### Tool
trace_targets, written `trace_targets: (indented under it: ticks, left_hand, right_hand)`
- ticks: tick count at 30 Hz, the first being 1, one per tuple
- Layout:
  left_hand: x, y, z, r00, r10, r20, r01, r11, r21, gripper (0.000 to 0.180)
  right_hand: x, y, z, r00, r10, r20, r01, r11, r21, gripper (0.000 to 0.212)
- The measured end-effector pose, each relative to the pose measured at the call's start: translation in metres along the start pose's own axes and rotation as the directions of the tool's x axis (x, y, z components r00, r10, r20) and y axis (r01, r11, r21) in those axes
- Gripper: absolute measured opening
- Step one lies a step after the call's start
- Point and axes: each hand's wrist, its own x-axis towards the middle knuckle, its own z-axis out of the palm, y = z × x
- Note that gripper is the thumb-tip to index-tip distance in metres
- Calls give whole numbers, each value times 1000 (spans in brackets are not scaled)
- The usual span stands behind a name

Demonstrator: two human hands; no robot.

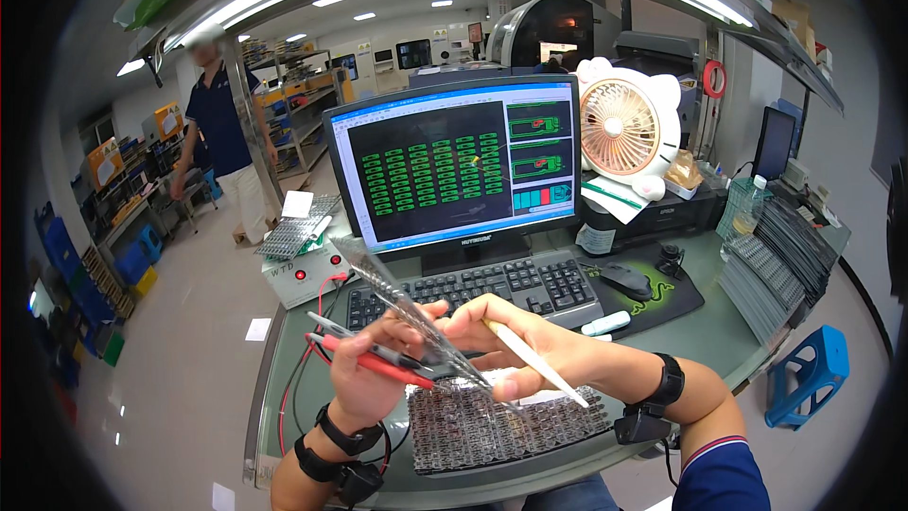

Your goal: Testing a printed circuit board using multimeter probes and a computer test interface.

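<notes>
Between my hands a thin dark panel of small circuit boards [376, 276] is held tilted, nearly edge-on, above the bench. My left hand [367, 380] is closed around a red test probe [395, 372] and a grey-black probe [331, 325], its fingers against the panel's left face. My right hand [558, 350] grips the panel's lower right edge and also pinches a slim cream-coloured pen-like stick [532, 361], its tip pointing down to the right. Below both hands, another panel of small boards [459, 440] lies flat on the bench.
Behind my hands are a keyboard [544, 286] and a monitor [430, 166] showing a board layout. A power box [298, 276] with red leads stands left. To the right are a mouse [625, 280], a fan [619, 128], a bottle [747, 208] and stacked panels [790, 260]. A person [225, 123] stands far left.
</notes>
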Motion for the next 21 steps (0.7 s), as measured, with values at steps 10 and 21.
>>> trace_targets:
  ticks: [10,21]
  left_hand:
    - [9,60,-11,901,-431,49,377,834,403,52]
    - [19,36,-2,748,-652,126,435,625,648,48]
  right_hand:
    - [-30,5,-30,959,-76,-274,51,994,-97,68]
    - [-33,40,-48,955,-117,-271,-82,777,-625,29]
